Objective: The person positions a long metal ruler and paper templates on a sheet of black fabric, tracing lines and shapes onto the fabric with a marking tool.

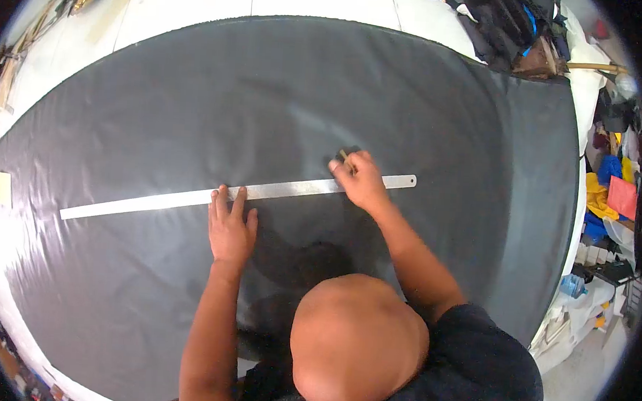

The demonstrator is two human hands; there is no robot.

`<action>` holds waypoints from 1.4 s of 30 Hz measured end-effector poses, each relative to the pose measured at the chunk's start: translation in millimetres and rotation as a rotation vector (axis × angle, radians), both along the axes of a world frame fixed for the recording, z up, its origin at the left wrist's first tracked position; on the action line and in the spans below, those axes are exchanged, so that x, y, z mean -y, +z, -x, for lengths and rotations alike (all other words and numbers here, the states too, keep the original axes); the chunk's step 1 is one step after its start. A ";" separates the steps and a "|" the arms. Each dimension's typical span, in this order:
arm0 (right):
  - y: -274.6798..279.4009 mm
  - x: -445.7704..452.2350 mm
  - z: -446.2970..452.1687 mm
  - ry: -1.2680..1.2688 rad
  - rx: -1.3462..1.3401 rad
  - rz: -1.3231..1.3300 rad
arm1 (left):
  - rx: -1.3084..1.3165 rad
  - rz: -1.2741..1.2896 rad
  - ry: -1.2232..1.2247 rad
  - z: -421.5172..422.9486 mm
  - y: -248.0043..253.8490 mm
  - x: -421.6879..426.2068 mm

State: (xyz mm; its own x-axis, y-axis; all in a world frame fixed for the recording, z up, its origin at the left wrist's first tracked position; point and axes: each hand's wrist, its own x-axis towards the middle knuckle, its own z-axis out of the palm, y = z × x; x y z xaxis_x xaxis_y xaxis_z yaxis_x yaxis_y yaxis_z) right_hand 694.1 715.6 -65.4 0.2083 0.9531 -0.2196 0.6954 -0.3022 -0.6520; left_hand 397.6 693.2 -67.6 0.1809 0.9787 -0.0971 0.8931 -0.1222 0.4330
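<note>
Black sheeting [194, 104] covered the white table [193, 5], and on it the left hand [231, 228] lay flat, fingers parted and gripping nothing, its fingertips resting on a metal ruler [292, 190] that slanted across the middle. A pale strip [4, 189] lay near the sheeting's left edge, while the right hand [366, 183], over the ruler toward its right end, pinched a small tan stick [347, 160] just past the ruler's far edge. A dark bundle [504, 24] sat at the sheeting's far right corner.

Silvery ruler [292, 190] (hole at one end) aslant on black sheeting [194, 119], brownish tool [348, 161] in right hand [365, 182].
</note>
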 end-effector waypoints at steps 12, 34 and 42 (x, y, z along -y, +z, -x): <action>-19.4 26.4 5.1 -0.109 -0.652 -0.110 | -0.085 0.047 -0.003 -2.9 -0.6 3.8; -40.7 34.7 -14.1 -0.264 -0.931 -0.108 | -0.036 0.112 -0.034 3.5 3.2 5.3; -40.4 34.0 5.2 -0.180 -0.704 -0.135 | -0.052 0.126 -0.041 2.0 4.6 4.4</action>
State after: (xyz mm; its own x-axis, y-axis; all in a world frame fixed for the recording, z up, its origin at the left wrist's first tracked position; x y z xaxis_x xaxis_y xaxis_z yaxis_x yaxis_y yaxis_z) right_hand 688.9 681.6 -105.8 0.2167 0.9457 -0.2421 0.0464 -0.2577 -0.9651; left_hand 395.7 688.9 -63.0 0.2118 0.9501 -0.2289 0.9102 -0.1064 0.4004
